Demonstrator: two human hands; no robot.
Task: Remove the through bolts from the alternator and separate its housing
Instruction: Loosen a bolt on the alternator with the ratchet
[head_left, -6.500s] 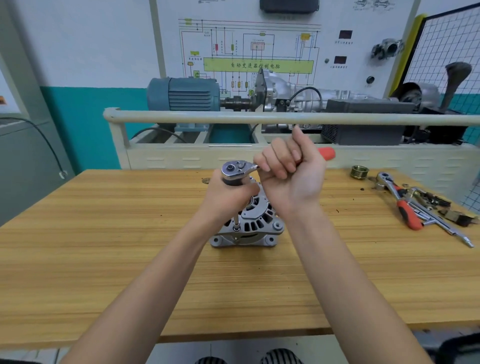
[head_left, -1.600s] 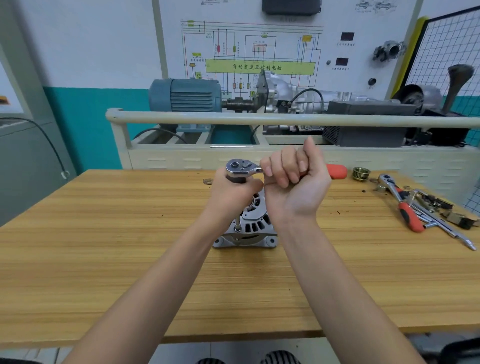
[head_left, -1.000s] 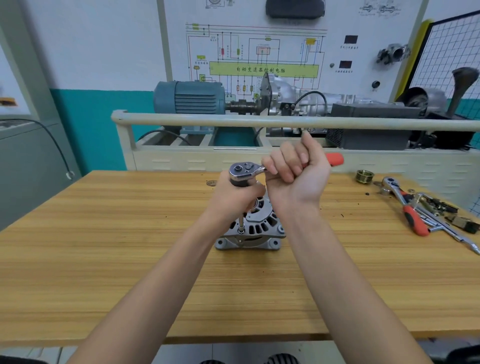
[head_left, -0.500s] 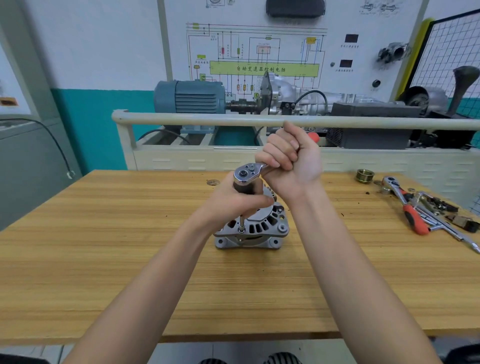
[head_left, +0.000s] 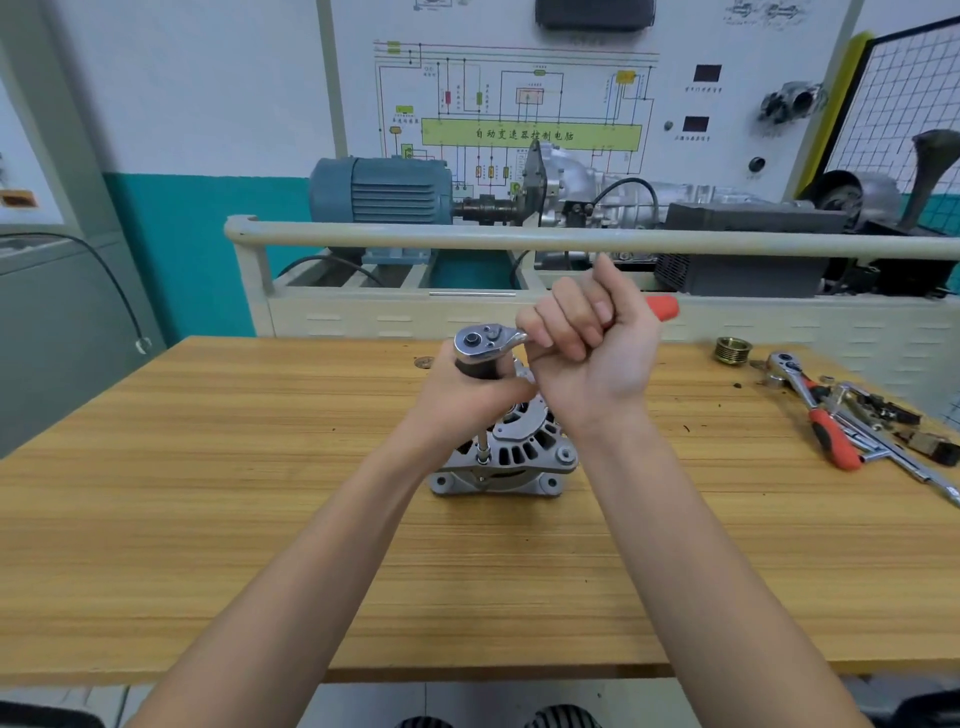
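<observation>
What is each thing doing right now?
Alternator: standing on the table, housing together.
Ratchet: on a bolt, gripped by both hands.
Left hand: holds the ratchet's extension.
Right hand: grips the handle.
Spare ratchet: lying unused.

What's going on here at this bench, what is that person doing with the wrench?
A person is working a ratchet wrench on an alternator standing on the wooden table. The right hand grips the red handle, and the left hand holds the extension just under the ratchet head, whose socket sits on a bolt at the housing's edge. The housing is not yet separated. Another ratchet lies to the right.
</observation>
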